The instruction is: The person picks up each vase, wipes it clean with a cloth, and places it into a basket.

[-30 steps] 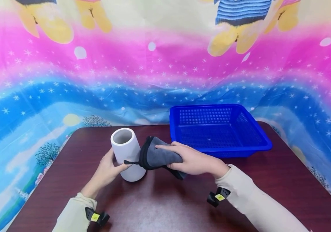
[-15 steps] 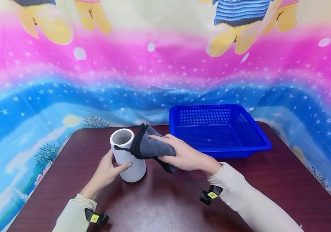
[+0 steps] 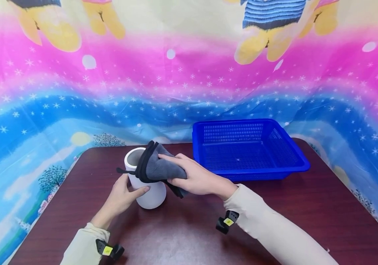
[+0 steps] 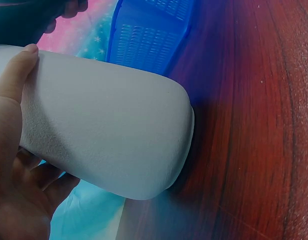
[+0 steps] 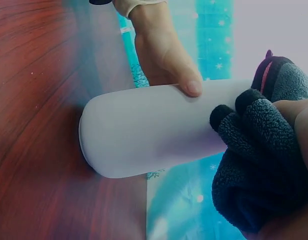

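Observation:
A tall white vase [image 3: 152,197] stands upright on the table, its round mouth partly covered by a cloth. My left hand [image 3: 121,197] grips the vase from the left, thumb across its front; in the left wrist view the vase [image 4: 109,125] fills the middle. My right hand [image 3: 195,176] holds a folded grey cloth [image 3: 164,167] with black edging, bunched against the vase's upper right side. A black loop on the cloth sticks out left past the rim. In the right wrist view the fuzzy cloth [image 5: 254,150] overlaps the vase's upper end.
A blue plastic basket [image 3: 245,171] with perforated walls sits at the back right of the dark red-brown table [image 3: 182,235]. A printed curtain [image 3: 175,92] hangs right behind the table. Both wrists carry small black cameras.
My right hand has moved left with the cloth, first rising a little, from beside the vase to over its rim. The left hand and the vase have stayed in place.

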Tool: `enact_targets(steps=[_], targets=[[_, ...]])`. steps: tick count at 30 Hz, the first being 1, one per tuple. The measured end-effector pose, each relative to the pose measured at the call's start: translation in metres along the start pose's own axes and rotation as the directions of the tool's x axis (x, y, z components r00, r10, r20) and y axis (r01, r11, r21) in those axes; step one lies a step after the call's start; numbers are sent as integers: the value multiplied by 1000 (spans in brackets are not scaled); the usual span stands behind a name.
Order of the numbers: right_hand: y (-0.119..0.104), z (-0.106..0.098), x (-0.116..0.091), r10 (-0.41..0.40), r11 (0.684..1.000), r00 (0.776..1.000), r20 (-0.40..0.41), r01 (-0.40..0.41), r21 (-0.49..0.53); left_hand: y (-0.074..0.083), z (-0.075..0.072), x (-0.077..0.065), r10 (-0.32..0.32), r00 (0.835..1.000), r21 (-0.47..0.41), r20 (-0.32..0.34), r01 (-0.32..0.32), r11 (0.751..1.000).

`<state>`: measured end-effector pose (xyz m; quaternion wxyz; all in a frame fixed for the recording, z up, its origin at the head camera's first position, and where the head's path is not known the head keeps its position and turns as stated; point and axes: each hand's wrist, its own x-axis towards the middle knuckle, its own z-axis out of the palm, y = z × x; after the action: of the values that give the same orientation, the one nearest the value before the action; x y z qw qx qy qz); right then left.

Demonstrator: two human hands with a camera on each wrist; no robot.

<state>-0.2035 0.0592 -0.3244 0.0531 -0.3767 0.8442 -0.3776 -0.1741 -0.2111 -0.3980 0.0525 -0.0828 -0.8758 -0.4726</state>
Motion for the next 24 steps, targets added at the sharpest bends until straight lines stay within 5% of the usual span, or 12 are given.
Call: enact_targets(steps=[24], targets=[[10, 14, 1, -9, 1000, 1000, 13, 9, -29, -3, 1, 1, 11, 1000, 19, -8, -11, 1000]])
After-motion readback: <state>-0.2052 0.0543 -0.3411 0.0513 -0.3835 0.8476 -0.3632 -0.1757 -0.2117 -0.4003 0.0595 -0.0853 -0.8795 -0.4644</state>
